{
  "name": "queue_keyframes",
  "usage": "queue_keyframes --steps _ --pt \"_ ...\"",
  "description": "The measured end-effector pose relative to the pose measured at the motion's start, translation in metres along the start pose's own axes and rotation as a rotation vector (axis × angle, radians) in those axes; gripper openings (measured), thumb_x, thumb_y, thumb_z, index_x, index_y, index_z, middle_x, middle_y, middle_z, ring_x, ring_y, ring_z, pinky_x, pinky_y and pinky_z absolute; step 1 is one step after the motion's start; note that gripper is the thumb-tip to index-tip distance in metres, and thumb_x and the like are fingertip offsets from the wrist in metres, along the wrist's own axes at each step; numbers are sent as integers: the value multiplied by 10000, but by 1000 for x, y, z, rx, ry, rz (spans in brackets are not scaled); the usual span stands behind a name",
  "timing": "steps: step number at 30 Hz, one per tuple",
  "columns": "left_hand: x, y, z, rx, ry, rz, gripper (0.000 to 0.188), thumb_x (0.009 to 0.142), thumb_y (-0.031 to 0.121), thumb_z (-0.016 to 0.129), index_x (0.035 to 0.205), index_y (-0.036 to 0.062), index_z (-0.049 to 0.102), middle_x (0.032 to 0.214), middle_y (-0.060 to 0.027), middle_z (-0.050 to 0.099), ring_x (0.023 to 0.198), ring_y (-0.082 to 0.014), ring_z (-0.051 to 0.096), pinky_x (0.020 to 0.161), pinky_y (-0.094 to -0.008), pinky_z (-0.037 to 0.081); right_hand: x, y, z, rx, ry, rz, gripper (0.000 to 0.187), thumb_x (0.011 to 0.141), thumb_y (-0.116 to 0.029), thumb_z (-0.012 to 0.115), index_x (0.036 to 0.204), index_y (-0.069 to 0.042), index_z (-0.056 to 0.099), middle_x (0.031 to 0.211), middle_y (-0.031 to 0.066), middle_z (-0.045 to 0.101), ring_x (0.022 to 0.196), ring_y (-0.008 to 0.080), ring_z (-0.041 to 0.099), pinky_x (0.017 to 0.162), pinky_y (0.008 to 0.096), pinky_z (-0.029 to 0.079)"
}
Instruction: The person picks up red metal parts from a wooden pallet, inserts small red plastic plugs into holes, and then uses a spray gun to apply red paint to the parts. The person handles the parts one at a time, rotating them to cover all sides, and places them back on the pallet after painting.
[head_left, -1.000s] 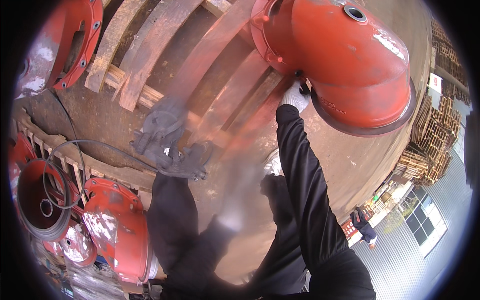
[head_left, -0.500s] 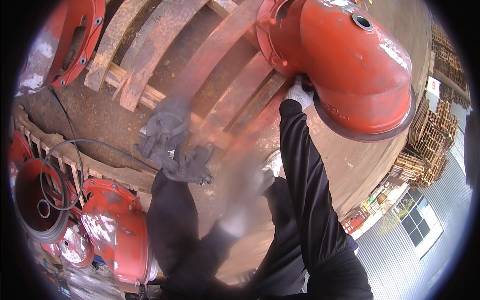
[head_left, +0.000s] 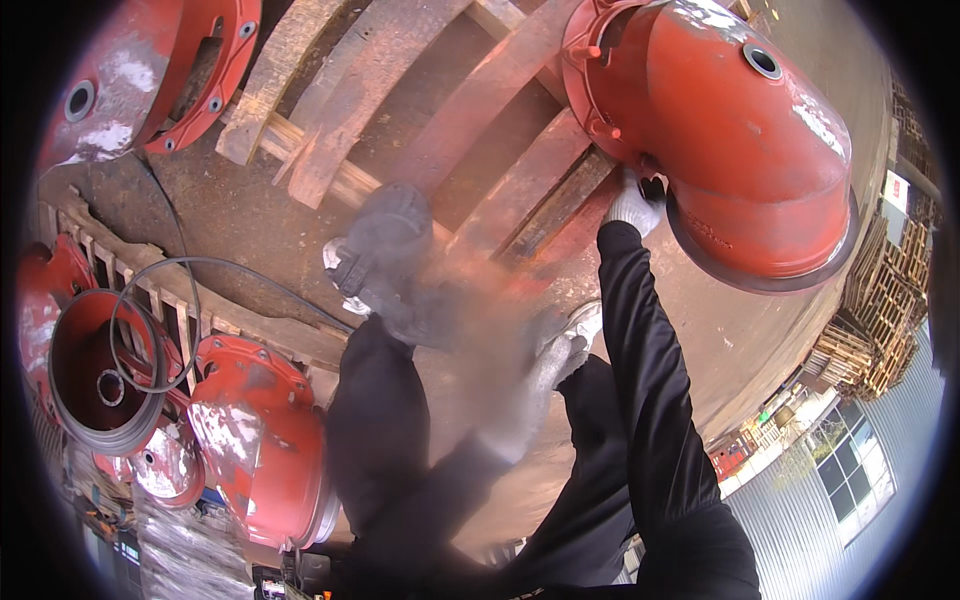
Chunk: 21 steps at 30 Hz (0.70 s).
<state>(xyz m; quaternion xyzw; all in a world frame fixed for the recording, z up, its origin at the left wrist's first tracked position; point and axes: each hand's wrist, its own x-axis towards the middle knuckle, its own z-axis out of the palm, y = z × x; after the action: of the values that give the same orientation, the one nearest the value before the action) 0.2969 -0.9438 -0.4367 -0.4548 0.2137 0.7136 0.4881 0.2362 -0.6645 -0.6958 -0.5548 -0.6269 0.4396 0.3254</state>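
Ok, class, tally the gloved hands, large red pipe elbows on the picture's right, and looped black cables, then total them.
Gloved hands: 2 (left hand, right hand)
Red pipe elbow on the right: 1
Looped black cable: 1
Total: 4

Grey object (head_left: 398,222) too blurred to tell; upper-left red casting (head_left: 140,75) cut off

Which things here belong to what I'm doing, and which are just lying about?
Seemingly part of the job:
red elbow, with your right hand at its inner bend
dark object, perhaps a tool, near your left hand; blurred, grip unclear
cable, running toward that object

Apparently just lying about:
other red pipes, lower left
pallet stacks, far right
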Motion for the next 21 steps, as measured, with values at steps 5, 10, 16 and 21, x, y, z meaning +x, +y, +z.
queue_keyframes --steps 5,10,16,21 --pt "-26 10 2 241 195 344 222 1118 221 532 1176 23 614 1099 -119 691 992 -170 679 856 -318 546 -121 -83 -62 -336 -721 -273 426 865 -66 768 1275 -29 661 1189 130 716 1037 284 707 931 390 560" --pt "-63 12 -9 613 64 949 154 1001 100 619 971 -47 652 918 -105 666 839 -179 626 757 -318 507 -178 -172 -70 -385 -1577 -689 775 723 -23 766 1464 -75 547 1408 196 579 1292 389 582 1077 464 492" --pt "-97 23 -25 821 135 1132 322 1026 233 547 865 -37 618 774 -122 640 713 -199 607 630 -305 470 -231 -163 -46 -294 -1689 -493 672 795 -114 788 1430 -77 569 1357 183 630 1264 395 606 1081 467 485" --pt "-167 -14 -9 495 360 1211 302 1031 217 505 906 -42 594 837 -155 619 696 -211 582 614 -312 470 -253 -150 -31 -146 -1745 -387 577 834 -226 819 1334 5 647 1254 226 692 1160 382 672 999 427 546"
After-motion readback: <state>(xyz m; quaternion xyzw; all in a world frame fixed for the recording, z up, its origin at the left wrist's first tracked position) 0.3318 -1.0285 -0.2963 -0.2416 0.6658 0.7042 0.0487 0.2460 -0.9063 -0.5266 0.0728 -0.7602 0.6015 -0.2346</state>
